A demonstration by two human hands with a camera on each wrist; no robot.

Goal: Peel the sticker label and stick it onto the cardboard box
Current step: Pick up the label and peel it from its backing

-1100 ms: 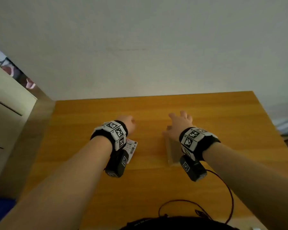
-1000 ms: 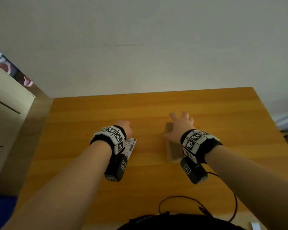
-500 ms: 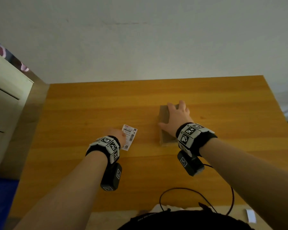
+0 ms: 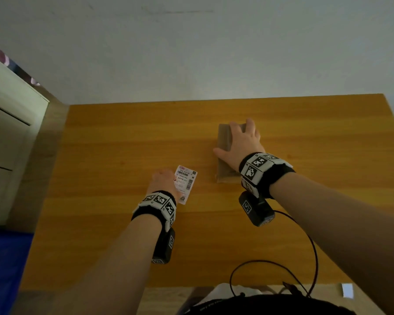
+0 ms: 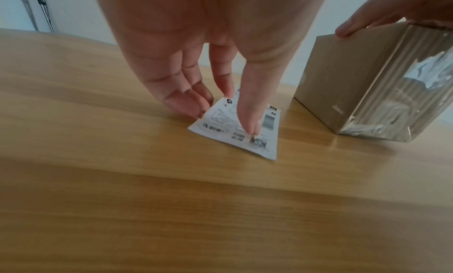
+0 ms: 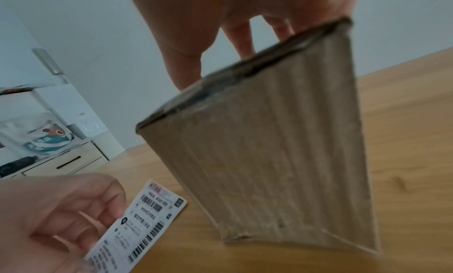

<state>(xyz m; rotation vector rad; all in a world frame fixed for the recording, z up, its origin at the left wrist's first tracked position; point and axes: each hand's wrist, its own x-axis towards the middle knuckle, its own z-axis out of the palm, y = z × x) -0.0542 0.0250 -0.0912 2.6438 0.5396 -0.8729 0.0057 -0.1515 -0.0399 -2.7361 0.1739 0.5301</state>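
A white sticker label (image 4: 185,183) with barcodes lies on the wooden table (image 4: 123,137), left of a small brown cardboard box (image 4: 223,137). My left hand (image 4: 168,176) pinches the label at its left edge. In the left wrist view the thumb lies on top of the label (image 5: 225,131) and the fingers (image 5: 191,105) curl at its raised edge. My right hand (image 4: 239,142) holds the box from above, thumb at its left edge, fingers reaching over the far end. The right wrist view shows the box (image 6: 269,161) standing on the table, with the label (image 6: 144,219) beside it.
A white cabinet (image 4: 7,133) stands left of the table, with a plain wall behind. A black cable (image 4: 305,253) loops over the near table edge at the right. Something blue (image 4: 5,264) lies low at the left.
The head view has tilted down. My left hand has drawn back toward me to the label's left edge, uncovering most of the label. My right hand stays on the box.
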